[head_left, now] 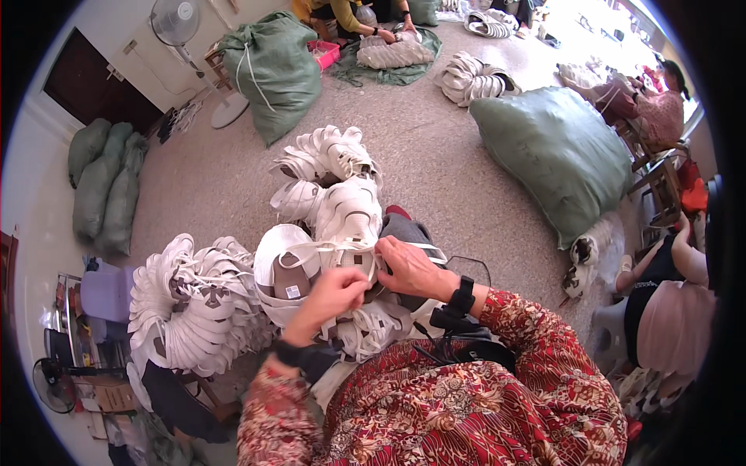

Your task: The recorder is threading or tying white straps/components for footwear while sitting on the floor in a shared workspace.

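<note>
Over my lap, my left hand (338, 295) is closed in a pinch at a white shoelace (330, 246) on a white and grey-brown shoe upper (357, 266). My right hand (410, 268) pinches the lace from the other side, fingertips at the upper's lacing. Beyond my hands runs a row of nested white shoe uppers (346, 210). To the left of my left hand lies an upper with a brown lining and a small white label (293, 292). More laced uppers (369, 330) rest below my hands, partly hidden by them.
A big heap of nested uppers (198, 303) stands at my left. Stuffed green sacks (552, 155) sit at right, another (272, 74) at far left of centre. Co-workers sit at the back (350, 15) and right (664, 116). A standing fan (175, 23) is by the wall.
</note>
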`<control>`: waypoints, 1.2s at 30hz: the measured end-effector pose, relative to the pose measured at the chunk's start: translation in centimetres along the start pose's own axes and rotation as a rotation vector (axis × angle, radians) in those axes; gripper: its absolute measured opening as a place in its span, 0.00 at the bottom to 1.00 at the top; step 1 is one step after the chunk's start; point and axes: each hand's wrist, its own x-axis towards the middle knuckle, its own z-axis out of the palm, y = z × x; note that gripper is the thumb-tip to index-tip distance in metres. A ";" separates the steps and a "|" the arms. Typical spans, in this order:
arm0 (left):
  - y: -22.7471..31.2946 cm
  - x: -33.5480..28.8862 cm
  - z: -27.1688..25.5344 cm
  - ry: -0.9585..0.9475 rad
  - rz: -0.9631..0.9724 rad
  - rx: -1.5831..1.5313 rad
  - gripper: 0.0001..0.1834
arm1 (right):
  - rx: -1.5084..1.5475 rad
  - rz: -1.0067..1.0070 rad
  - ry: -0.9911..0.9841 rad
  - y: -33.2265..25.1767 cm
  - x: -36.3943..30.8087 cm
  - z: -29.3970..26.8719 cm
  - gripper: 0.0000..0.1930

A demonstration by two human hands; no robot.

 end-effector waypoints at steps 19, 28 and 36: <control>3.7 -4.4 -3.4 0.351 0.426 -0.480 0.04 | 0.207 -0.134 -0.059 -0.4 1.4 -0.8 0.05; 4.1 -0.9 -2.7 0.237 0.485 -0.955 0.05 | -0.191 -0.047 -0.094 -1.3 2.1 0.2 0.05; 1.1 -4.0 -3.3 0.307 0.383 -0.896 0.04 | -0.218 -0.082 0.013 -0.9 2.8 0.3 0.04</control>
